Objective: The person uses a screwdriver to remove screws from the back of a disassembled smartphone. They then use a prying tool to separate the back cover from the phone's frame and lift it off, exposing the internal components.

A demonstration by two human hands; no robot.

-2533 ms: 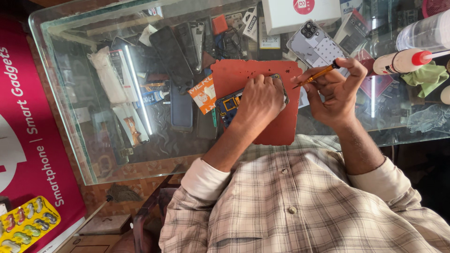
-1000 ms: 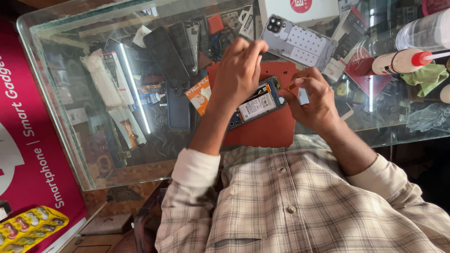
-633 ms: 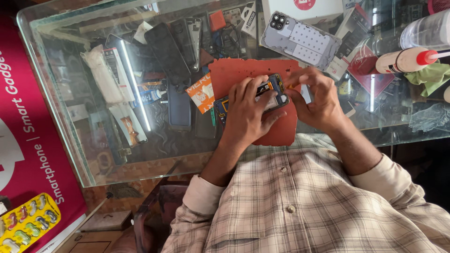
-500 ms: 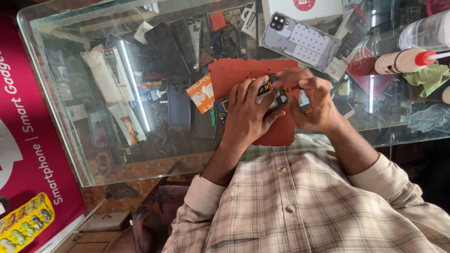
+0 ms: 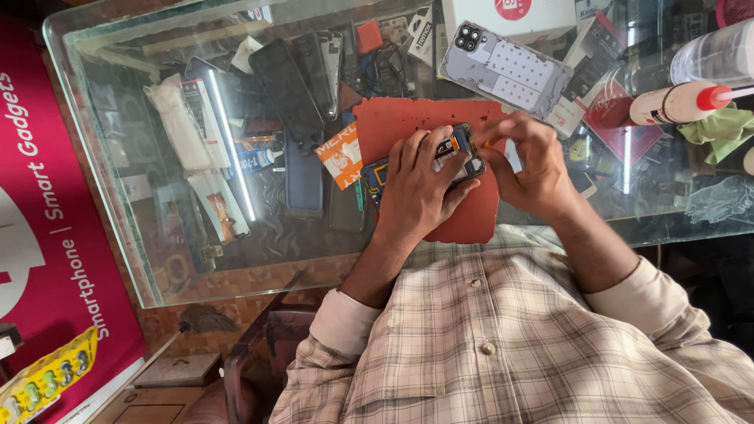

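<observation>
Left hand (image 5: 420, 188) fingers clamp the opened black smartphone (image 5: 459, 153) on the red rubber mat (image 5: 393, 126); right hand (image 5: 530, 169) fingertips pinched at its top edge.

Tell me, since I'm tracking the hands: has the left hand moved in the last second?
Yes. The left hand has come back from the red mat's far edge toward the person, onto the opened phone.

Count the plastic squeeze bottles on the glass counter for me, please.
2. One white bottle with a red nozzle lies at the counter's right side beside a green cloth; a larger clear bottle lies just beyond it, at the frame edge. Clutter may hide others.
</observation>
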